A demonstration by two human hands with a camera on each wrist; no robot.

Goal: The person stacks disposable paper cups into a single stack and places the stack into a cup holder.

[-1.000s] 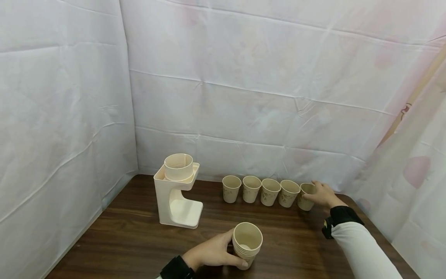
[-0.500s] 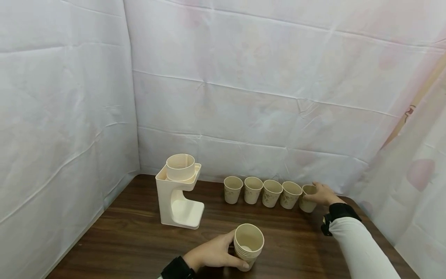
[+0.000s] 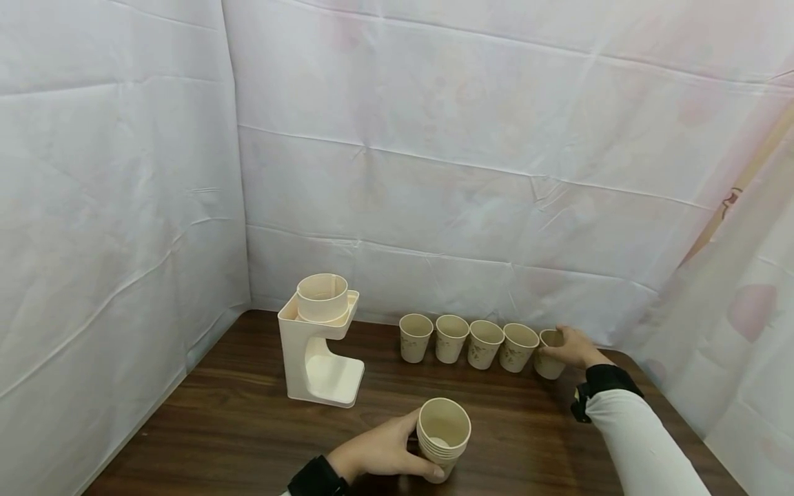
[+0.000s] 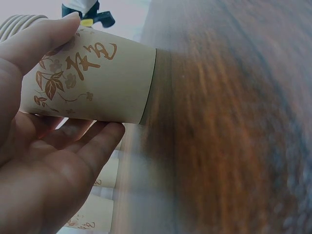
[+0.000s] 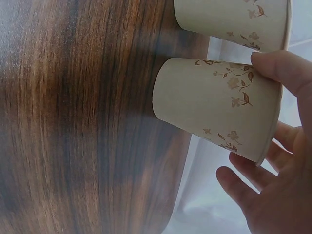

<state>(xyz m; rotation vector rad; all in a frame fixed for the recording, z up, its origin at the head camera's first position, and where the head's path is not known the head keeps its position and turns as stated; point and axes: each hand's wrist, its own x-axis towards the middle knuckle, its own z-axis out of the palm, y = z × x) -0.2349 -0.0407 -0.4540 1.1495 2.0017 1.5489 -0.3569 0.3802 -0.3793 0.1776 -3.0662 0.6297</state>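
My left hand [image 3: 386,448] grips a nested stack of beige paper cups [image 3: 444,441] upright near the front of the table. In the left wrist view, the thumb and fingers wrap the stack [image 4: 97,80], whose outer cup carries brown floral print and characters. At the back right, my right hand [image 3: 575,348] holds the end paper cup [image 3: 548,366] of a row by its upper part. Seen in the right wrist view, the thumb lies on the near side of that cup [image 5: 209,100] by its rim, with fingers behind. A neighbouring cup [image 5: 234,19] stands beside it.
Several upright paper cups [image 3: 482,348] line the back of the dark wooden table [image 3: 211,427]. Left of them stands a cream C-shaped holder [image 3: 294,362] with a round cylinder [image 3: 322,300] on top. White cloth [image 3: 397,207] hangs behind and at the sides.
The head view shifts very slightly. Both hands keep their places on the stack and the end cup, with no other visible movement.
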